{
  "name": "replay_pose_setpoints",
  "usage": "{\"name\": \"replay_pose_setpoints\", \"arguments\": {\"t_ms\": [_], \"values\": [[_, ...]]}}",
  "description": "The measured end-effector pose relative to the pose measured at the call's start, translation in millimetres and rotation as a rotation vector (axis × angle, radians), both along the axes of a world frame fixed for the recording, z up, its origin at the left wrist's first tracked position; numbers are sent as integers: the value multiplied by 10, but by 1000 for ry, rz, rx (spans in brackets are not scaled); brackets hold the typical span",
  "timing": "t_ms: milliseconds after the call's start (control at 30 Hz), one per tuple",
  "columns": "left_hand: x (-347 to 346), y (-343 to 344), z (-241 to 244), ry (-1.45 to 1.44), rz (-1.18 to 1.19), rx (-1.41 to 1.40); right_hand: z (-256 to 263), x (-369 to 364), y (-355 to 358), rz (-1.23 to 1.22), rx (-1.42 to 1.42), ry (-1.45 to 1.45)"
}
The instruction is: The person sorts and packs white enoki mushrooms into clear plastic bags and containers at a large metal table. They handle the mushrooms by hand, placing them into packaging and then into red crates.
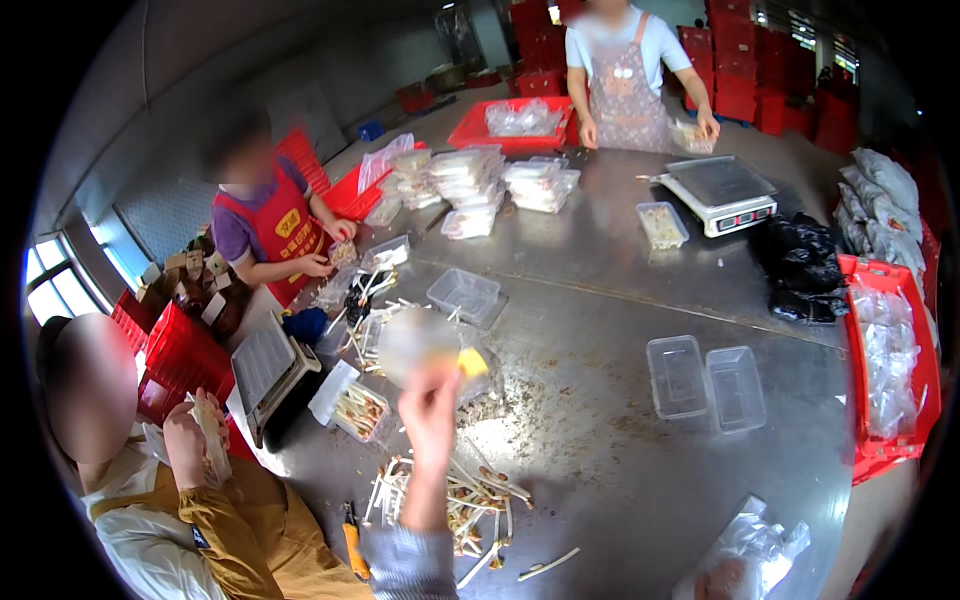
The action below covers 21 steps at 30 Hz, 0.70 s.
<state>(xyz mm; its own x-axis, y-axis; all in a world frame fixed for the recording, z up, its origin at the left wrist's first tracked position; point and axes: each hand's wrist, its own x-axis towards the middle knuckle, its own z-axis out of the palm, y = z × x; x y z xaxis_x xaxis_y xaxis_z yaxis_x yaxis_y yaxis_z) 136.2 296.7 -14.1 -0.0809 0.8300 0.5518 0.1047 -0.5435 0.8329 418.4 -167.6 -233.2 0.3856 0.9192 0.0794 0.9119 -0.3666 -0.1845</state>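
Note:
My left hand [429, 409], in a grey knit sleeve, reaches over the metal table [585, 465]. Its fingertips meet a blurred pale round patch with a yellow piece [472, 363] beside it; what they hold is unclear. Under the forearm lies a pile of pale stalks with brown ends [480, 499]. A clear tub of such stalks [360, 411] stands left of the hand. At the lower right edge a skin-toned shape, apparently my right hand [721, 580], shows blurred through a clear plastic bag [757, 544]. An orange-handled tool [355, 544] lies left of my sleeve.
Two empty clear tubs [676, 376] [736, 390] lie at right; another [463, 294] stands farther back. Scales stand at back right [724, 187] and left [266, 367]. Filled packs [469, 176] are stacked behind. Three co-workers stand around the table. A red crate [892, 442] adjoins the right edge.

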Motion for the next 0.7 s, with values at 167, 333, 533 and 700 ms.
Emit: {"name": "replay_pose_setpoints", "arguments": {"t_ms": [167,333,533,700], "values": [[288,-1724,932,39,-392,552,101,-33,140,52,16,83],[424,-2636,1793,14,-651,907,257,-18,111,-9,-45,231],[264,-3272,2049,-82,-352,1209,102,-79,132,-124,92,317],[-48,-3615,2061,74,-337,803,159,64,152,80,425,247]]}}
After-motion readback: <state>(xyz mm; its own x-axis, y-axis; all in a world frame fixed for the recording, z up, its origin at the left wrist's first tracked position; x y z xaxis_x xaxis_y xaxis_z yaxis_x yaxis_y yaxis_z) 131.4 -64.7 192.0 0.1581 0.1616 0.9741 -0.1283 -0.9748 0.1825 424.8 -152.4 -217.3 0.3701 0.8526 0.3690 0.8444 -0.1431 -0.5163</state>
